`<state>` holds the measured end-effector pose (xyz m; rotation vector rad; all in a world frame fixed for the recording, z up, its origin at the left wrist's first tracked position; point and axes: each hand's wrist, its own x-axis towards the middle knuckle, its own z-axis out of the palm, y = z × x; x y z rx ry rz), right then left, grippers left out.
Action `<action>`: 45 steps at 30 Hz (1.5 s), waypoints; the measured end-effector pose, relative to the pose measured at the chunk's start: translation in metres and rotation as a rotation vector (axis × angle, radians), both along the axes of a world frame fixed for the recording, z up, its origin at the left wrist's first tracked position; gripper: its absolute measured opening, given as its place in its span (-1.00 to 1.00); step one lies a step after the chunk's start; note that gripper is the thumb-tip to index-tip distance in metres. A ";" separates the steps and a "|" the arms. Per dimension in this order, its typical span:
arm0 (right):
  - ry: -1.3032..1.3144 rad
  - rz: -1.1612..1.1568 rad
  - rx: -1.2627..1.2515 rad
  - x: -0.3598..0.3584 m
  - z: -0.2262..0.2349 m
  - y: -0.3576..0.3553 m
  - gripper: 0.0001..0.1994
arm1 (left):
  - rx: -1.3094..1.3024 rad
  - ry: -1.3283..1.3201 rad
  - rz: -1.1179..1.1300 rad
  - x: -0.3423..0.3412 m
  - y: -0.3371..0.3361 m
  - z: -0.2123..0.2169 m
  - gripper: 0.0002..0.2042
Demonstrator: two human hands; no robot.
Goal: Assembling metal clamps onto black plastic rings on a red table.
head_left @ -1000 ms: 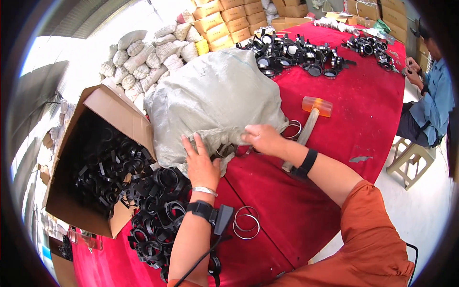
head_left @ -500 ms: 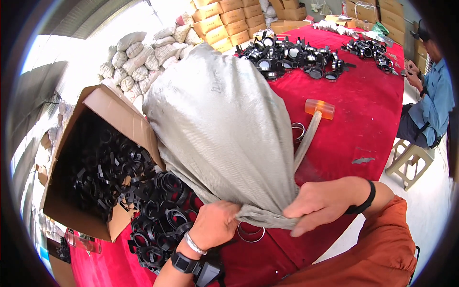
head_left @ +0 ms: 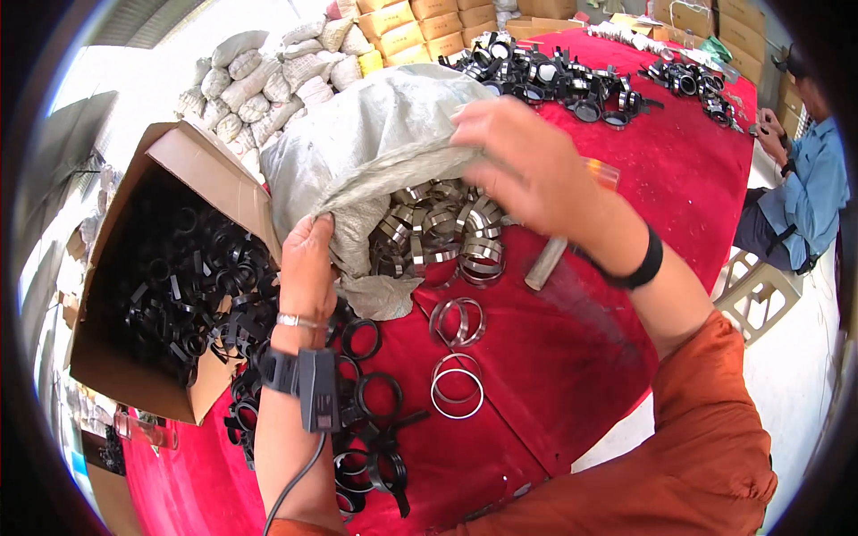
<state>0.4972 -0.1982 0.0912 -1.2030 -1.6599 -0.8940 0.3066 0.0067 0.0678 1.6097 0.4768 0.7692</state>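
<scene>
A pale woven sack [head_left: 375,112] lies on the red-covered table with its mouth opened toward me. Shiny metal rings [head_left: 438,223] fill the mouth and spill onto the cloth. My left hand [head_left: 308,259] pinches the left side of the sack's rim. At the rim's right side is my right hand [head_left: 527,165], its fingers curled on the fabric and blurred by motion. Several loose metal rings [head_left: 482,386] lie in front of the sack. Black ring clamps [head_left: 380,376] are heaped beside and below my left forearm.
A cardboard box [head_left: 214,183] of black clamps lies tipped at left. Behind my right hand is a mallet [head_left: 547,263], partly hidden. Black-and-silver assemblies [head_left: 572,85] cover the table's far side. A person in blue [head_left: 809,192] sits at right. Stacked sacks [head_left: 259,85] and cartons [head_left: 398,31] stand behind.
The sack's gathered mouth has been lifted back and spread, exposing metal rings. My hands have moved up and away from me, and more loose rings show on the cloth.
</scene>
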 end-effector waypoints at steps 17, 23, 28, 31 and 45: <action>0.651 -0.161 -0.815 0.132 -0.093 0.148 -0.48 | 0.085 0.545 -0.014 -0.044 0.087 -0.005 -0.71; 0.878 -0.135 -0.795 0.109 -0.064 0.134 -0.56 | 1.633 0.466 0.616 -0.047 0.024 -0.011 -0.61; 0.588 -0.263 -1.087 0.125 -0.062 0.145 -0.43 | 1.440 0.191 0.067 -0.004 -0.088 -0.012 -0.59; 0.694 -0.299 -1.159 0.105 -0.041 0.140 -0.44 | 1.200 0.564 0.376 0.009 -0.053 -0.037 -0.35; 0.799 -0.379 -0.704 0.191 -0.060 0.109 -0.74 | -0.387 -0.395 0.261 -0.026 0.105 -0.046 -0.67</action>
